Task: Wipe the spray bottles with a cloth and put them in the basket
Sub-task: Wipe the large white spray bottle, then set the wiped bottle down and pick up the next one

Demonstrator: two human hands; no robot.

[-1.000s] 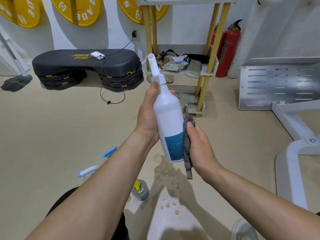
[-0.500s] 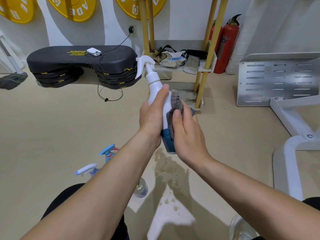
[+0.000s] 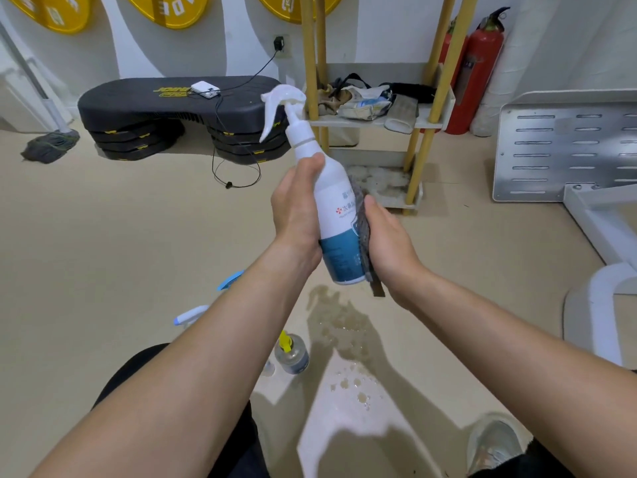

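- Step in hand: wiping. The spray bottle (image 3: 332, 208) is held up in front of the body, well above the floor (image 3: 138, 253), tilted with its trigger head (image 3: 281, 98) up and to the left.
- Left hand (image 3: 296, 215) grips the bottle's body from the left, thumb lying up towards the shoulder. Its fingers wrap behind and are mostly hidden.
- Right hand (image 3: 389, 250) clamps the grey cloth (image 3: 363, 232) against the bottle's right side, thumb on top. The cloth sits between palm and label, and a tail hangs below the base.
- To do it well, I would turn the bottle with the left hand while the right drags the cloth top to bottom, so the whole label band gets covered and not just one strip.
- The part under the left palm is likely unwiped; shift the grip up to the neck to reach it.
- Finish with the base, shoulder and trigger head. Keep pressure off the trigger, or it may spray.
- Wet patch (image 3: 341, 329) lies on the floor directly below; the bottle may be slick, so grip firmly.
- Other bottles wait on the floor near the left forearm: two blue trigger heads (image 3: 230, 281) and a yellow-capped bottle (image 3: 292, 355).
- The basket is not clearly in view; locate it before letting go.
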